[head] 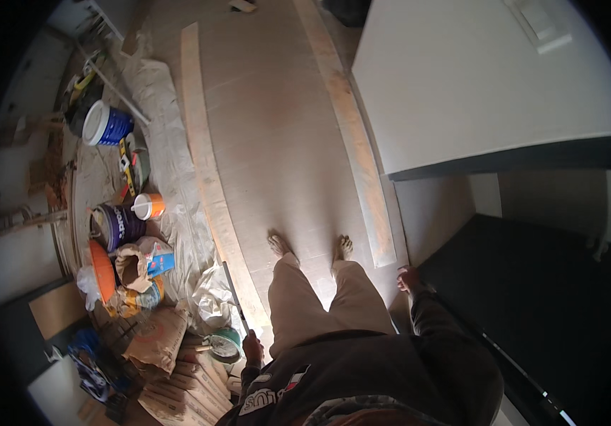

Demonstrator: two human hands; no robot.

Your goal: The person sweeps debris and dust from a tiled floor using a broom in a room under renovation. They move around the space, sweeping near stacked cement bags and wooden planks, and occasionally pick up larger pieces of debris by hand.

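Note:
My left hand (253, 350) is closed around the near end of a slim dark bar (235, 298), which points forward along the left wooden board (210, 186). Just left of that hand stands a green bucket (225, 346) with grey material inside and a wooden-handled tool across its rim. My right hand (408, 279) hangs beside the right wall, off the near end of the right wooden board (359, 154). Its fingers are curled, and whether anything is inside them cannot be made out. My bare feet stand on the brown floor (279, 133) between the boards.
Plastic sheeting (161, 117) lies along the left, bearing a blue bucket (108, 125), a yellow spirit level (126, 165), a purple bucket (119, 228) and a small orange-and-white bucket (148, 206). Paper sacks (157, 338) and stacked boxes (188, 391) are nearby. A white panel (497, 90) rises at right.

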